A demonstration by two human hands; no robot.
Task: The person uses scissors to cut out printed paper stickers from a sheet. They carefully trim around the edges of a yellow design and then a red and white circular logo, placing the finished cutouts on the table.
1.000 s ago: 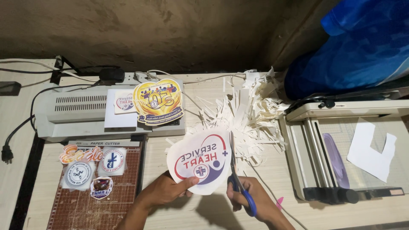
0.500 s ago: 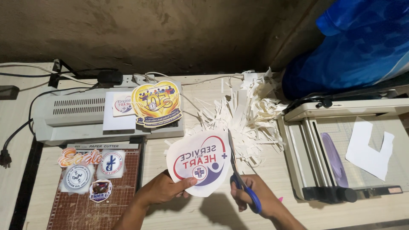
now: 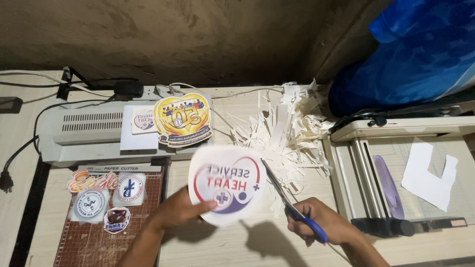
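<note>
Nearby, paper scraps (image 3: 282, 133) behind scissors (image 3: 292, 205).

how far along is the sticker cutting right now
Done: trimmed stickers lie on the cutting mat, paper offcuts piled behind. In hand: left hand holds a round print; right hand works scissors at its edge. Left: finishing that outline.

Rough brown wall (image 3: 163, 34) behind pale wooden table (image 3: 237, 247); dim light, possibly overhead.

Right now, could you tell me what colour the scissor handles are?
Blue; the scissors in the right hand show best in the head view.
</note>
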